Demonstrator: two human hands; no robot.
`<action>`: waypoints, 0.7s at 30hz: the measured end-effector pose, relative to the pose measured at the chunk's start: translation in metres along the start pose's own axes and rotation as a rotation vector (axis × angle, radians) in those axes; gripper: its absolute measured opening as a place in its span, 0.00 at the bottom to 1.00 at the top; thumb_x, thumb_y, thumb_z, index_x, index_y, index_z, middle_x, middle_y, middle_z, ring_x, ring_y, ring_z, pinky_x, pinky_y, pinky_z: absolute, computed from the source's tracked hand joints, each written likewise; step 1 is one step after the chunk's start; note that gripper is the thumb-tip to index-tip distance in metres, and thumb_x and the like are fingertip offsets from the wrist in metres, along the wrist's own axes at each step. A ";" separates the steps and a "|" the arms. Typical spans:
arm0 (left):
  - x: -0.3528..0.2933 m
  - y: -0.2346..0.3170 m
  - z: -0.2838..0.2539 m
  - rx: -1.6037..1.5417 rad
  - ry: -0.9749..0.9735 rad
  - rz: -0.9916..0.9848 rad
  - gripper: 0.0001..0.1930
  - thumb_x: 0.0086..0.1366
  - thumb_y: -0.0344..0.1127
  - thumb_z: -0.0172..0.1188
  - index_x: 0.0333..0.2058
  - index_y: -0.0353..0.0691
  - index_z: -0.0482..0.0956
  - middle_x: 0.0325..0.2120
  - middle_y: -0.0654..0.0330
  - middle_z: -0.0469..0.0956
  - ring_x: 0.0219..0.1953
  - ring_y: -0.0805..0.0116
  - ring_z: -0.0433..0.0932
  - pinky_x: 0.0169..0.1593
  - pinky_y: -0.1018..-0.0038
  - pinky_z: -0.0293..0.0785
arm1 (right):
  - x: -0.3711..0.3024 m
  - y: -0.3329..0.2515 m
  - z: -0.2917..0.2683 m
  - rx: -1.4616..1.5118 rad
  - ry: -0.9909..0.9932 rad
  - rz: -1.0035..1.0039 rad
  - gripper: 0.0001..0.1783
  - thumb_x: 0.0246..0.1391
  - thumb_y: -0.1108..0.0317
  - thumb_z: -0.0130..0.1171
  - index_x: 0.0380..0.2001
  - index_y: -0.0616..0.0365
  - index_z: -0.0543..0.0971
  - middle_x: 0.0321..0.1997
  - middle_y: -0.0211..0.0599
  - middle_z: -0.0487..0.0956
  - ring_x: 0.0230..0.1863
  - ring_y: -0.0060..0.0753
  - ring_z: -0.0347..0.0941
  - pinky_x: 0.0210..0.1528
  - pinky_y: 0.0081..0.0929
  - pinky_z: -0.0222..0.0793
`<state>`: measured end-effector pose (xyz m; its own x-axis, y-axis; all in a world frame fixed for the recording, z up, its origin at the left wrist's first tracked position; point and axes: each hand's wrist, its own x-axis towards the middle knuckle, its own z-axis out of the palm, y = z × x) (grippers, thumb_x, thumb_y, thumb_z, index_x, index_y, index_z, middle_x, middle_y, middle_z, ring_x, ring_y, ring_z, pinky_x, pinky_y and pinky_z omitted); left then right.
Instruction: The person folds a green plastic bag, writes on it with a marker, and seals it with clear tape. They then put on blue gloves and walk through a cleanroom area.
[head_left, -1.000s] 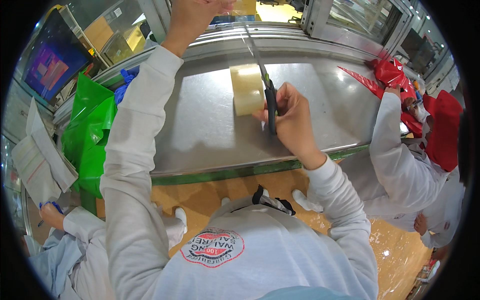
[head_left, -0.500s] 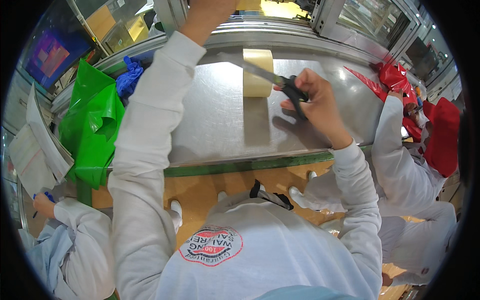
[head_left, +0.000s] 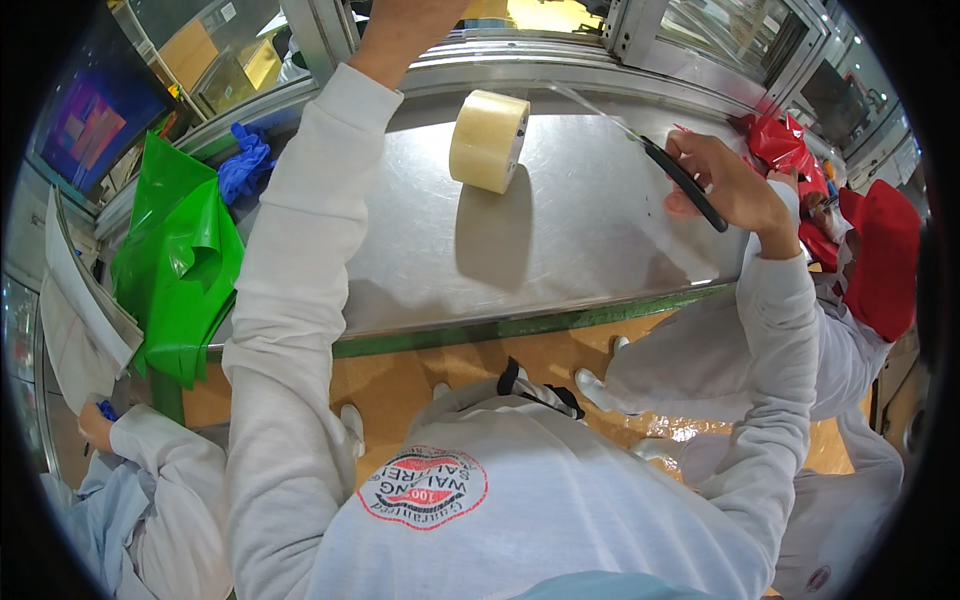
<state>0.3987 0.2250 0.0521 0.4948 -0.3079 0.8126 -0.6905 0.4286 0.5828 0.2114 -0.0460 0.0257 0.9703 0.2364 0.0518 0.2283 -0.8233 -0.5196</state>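
Note:
My right hand (head_left: 725, 180) is closed around the black handles of a pair of scissors (head_left: 688, 185). Their slim metal blades point up and left over the steel table (head_left: 600, 240). Left of the blades is a wide roll of pale yellow, clear-looking tape (head_left: 482, 140), slightly tilted, with its shadow on the steel below. Whether the roll rests on the table or hangs above it, I cannot tell. My left arm stretches far forward past the roll, and my left hand (head_left: 412, 25) is cut off by the top edge, its fingers out of sight.
Green plastic sheeting (head_left: 185, 260) and a crumpled blue glove or plastic (head_left: 243, 165) lie at the table's left. Red plastic (head_left: 785, 145) is at the right, beside a co-worker in a red cap (head_left: 880, 265). Another person's sleeve (head_left: 165, 460) shows at lower left. A metal window frame (head_left: 540, 55) borders the far side.
My right hand has moved right with the scissors, away from the tape roll. The roll has shifted slightly left and tilted. My left arm stays stretched forward.

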 end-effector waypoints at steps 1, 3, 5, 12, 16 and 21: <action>0.000 0.000 -0.001 0.021 -0.003 0.003 0.22 0.60 0.23 0.62 0.53 0.37 0.71 0.26 0.60 0.80 0.26 0.76 0.80 0.31 0.82 0.79 | 0.004 -0.006 -0.003 -0.056 -0.018 0.021 0.26 0.41 0.53 0.73 0.25 0.58 0.68 0.15 0.26 0.65 0.19 0.18 0.57 0.22 0.22 0.51; -0.001 0.002 -0.001 0.062 -0.004 0.008 0.22 0.60 0.24 0.63 0.53 0.37 0.71 0.25 0.60 0.80 0.26 0.76 0.80 0.31 0.82 0.78 | 0.013 -0.017 -0.010 -0.172 -0.061 0.061 0.28 0.40 0.49 0.73 0.24 0.59 0.69 0.14 0.25 0.64 0.18 0.18 0.57 0.22 0.22 0.50; -0.001 0.003 -0.001 0.024 -0.010 0.004 0.22 0.60 0.24 0.63 0.53 0.36 0.71 0.25 0.60 0.80 0.26 0.77 0.79 0.31 0.82 0.78 | 0.022 -0.021 -0.014 -0.214 -0.067 0.057 0.29 0.39 0.46 0.73 0.23 0.59 0.70 0.13 0.24 0.64 0.17 0.19 0.56 0.21 0.23 0.49; 0.001 0.002 0.003 -0.025 -0.027 0.006 0.22 0.60 0.26 0.64 0.53 0.36 0.71 0.25 0.59 0.81 0.25 0.76 0.80 0.30 0.82 0.78 | 0.042 -0.035 -0.018 -0.264 -0.088 0.048 0.27 0.38 0.52 0.75 0.25 0.58 0.70 0.14 0.22 0.61 0.17 0.15 0.54 0.19 0.20 0.45; -0.001 -0.003 0.011 -0.001 -0.008 -0.007 0.22 0.60 0.26 0.64 0.53 0.36 0.72 0.24 0.59 0.81 0.25 0.77 0.80 0.30 0.83 0.77 | 0.045 -0.033 -0.014 -0.260 -0.071 -0.028 0.26 0.39 0.52 0.75 0.21 0.58 0.70 0.13 0.20 0.61 0.15 0.13 0.54 0.17 0.19 0.44; 0.000 -0.005 0.016 -0.001 0.004 -0.008 0.22 0.60 0.26 0.64 0.53 0.37 0.72 0.24 0.59 0.81 0.24 0.77 0.79 0.30 0.83 0.77 | 0.042 -0.037 -0.012 -0.268 -0.035 -0.016 0.30 0.37 0.45 0.74 0.15 0.60 0.72 0.12 0.26 0.64 0.17 0.22 0.58 0.20 0.25 0.50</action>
<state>0.3937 0.2094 0.0492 0.5023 -0.3077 0.8081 -0.6859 0.4273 0.5890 0.2451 -0.0118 0.0572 0.9641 0.2643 0.0262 0.2612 -0.9255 -0.2743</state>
